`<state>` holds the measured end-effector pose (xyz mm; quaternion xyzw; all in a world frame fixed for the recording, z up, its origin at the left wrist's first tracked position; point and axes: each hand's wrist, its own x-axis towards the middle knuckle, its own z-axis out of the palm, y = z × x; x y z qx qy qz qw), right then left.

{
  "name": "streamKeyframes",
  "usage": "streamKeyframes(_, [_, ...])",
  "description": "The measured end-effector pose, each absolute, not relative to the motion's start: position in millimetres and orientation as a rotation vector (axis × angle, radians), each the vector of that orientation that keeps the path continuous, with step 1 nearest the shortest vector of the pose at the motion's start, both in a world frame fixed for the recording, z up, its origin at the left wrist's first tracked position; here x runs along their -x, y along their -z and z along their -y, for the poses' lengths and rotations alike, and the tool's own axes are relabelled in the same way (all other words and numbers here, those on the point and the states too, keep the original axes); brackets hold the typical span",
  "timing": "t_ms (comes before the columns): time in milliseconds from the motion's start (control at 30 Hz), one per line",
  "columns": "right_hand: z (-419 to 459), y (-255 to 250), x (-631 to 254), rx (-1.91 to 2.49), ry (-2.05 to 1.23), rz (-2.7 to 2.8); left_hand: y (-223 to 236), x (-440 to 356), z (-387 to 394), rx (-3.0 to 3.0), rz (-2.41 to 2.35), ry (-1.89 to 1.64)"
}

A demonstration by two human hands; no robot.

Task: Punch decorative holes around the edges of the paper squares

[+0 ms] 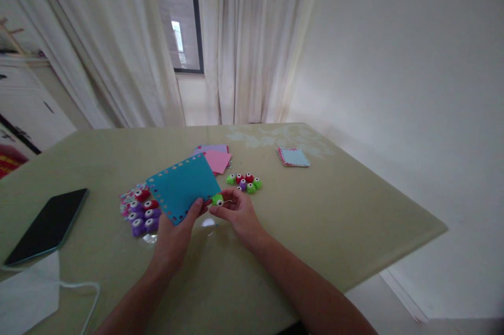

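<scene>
My left hand [175, 235] pinches the near edge of a blue paper sheet [183, 185] whose border is lined with small punched holes. The sheet is lifted and tilted above the table. My right hand [236, 211] is closed on a small green punch [217, 199], held against the sheet's near right corner. A cluster of green, red and purple punches [244, 181] lies just beyond my right hand. Another group of red and purple punches [144, 214] sits left of my left hand.
Pink and purple paper sheets [216, 159] lie behind the blue one. A light card with a red edge [293, 157] lies at the far right. A dark phone [49, 224] rests at the left, with white paper [27, 298] and a cable [84, 298] near the olive table's [334, 214] front edge.
</scene>
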<state>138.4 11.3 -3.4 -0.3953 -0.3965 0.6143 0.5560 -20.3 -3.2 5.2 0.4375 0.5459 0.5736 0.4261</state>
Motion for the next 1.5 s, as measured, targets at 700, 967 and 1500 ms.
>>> streamKeyframes(700, [-12,7,-138,0.927,-1.420,0.939,0,24,-1,-1.054,-1.292,-1.414])
streamKeyframes(967, [-12,8,-137,0.917,-1.441,0.936,-11,20,3,-1.147,-1.352,-1.412])
streamKeyframes(1500, [-11,9,-140,1.032,-1.309,1.102,-15,20,3,-1.360,-1.532,-1.409])
